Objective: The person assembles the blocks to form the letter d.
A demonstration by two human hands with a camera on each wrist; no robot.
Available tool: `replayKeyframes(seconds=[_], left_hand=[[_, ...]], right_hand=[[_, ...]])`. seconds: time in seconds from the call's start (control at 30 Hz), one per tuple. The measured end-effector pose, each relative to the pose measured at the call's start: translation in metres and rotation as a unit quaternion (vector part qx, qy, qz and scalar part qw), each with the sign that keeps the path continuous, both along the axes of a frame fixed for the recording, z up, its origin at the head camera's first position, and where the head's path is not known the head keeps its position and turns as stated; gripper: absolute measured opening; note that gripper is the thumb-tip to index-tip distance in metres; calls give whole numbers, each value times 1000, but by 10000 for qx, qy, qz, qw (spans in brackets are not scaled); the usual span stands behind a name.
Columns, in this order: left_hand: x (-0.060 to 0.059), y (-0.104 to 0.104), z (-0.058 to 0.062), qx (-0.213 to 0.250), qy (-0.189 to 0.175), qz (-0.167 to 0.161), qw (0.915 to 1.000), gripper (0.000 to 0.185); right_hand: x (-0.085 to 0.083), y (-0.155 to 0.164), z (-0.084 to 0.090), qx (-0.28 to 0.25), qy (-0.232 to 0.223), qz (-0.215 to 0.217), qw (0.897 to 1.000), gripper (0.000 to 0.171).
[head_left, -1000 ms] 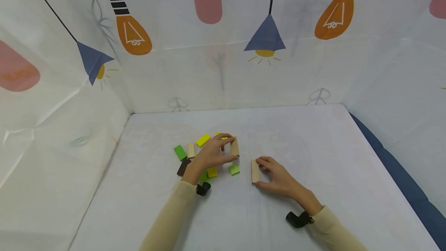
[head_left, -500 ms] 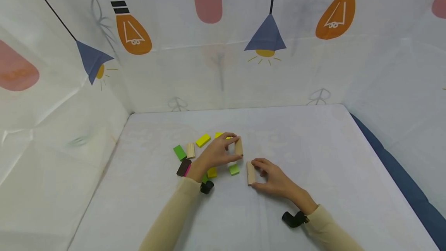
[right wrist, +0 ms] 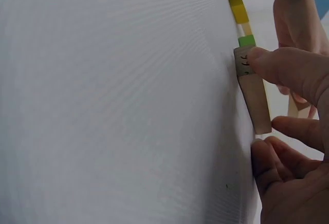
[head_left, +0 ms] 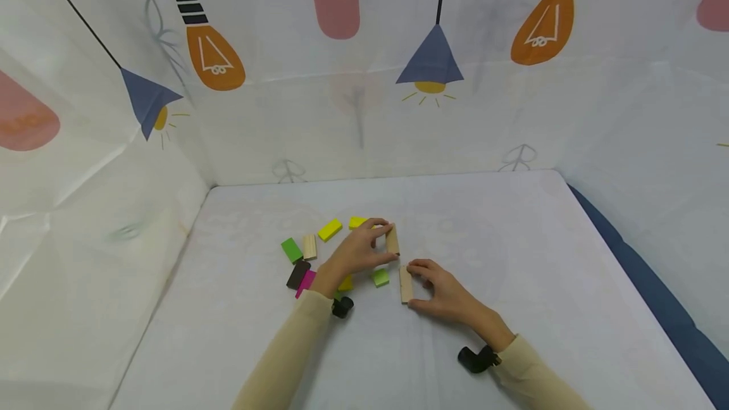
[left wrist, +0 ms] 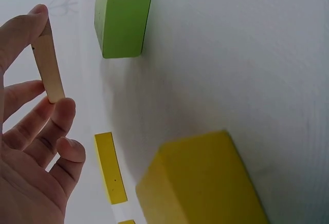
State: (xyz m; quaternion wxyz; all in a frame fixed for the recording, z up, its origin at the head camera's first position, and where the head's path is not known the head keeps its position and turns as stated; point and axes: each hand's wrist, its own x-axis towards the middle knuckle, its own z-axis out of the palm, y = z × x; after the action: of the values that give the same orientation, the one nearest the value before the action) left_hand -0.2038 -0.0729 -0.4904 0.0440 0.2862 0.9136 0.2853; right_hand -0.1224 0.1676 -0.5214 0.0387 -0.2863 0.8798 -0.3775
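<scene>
Between the thumb and fingertips of my left hand (head_left: 357,252) is a plain wooden block (head_left: 393,240), pinched by its two ends. My right hand (head_left: 447,293) pinches a second plain wooden block (head_left: 405,285), a little nearer to me, also by its ends. The two blocks stand close, nearly corner to corner; whether they touch I cannot tell. In the right wrist view, dark marks show on the near end of the right hand's block (right wrist: 255,103). A light green block (head_left: 380,278) lies just left of it. Under the left wrist, a yellow block (head_left: 345,283) is partly covered.
Around the left hand lie a green block (head_left: 292,250), a small wooden block (head_left: 309,247), two yellow blocks (head_left: 330,229), a dark brown block (head_left: 298,274) and a pink block (head_left: 305,283). The white table (head_left: 490,226) meets printed cloth walls (head_left: 364,119) behind and beside it.
My left hand has shifted slightly right with its block, and my right hand has slid its block left, so the gap has narrowed. The pink block has come out from behind the left wrist.
</scene>
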Motion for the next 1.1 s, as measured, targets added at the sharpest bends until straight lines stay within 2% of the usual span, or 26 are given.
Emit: replayKeyframes(seconds=[0.23, 0.47, 0.77, 1.1], left_hand=[[-2, 9, -4, -115, -194, 10, 9997, 75], [-2, 17, -7, -253, -244, 25, 9994, 75], [-1, 20, -10, -319, -350, 125, 9988, 76], [-3, 23, -15, -348, -403, 52, 9986, 75]], right_hand=[[3, 1, 1, -162, 28, 10, 9999, 63], [5, 1, 4, -108, 67, -25, 9999, 59], [6, 2, 1, -54, 72, -81, 9999, 59], [6, 2, 0, -61, 82, -105, 9999, 59]])
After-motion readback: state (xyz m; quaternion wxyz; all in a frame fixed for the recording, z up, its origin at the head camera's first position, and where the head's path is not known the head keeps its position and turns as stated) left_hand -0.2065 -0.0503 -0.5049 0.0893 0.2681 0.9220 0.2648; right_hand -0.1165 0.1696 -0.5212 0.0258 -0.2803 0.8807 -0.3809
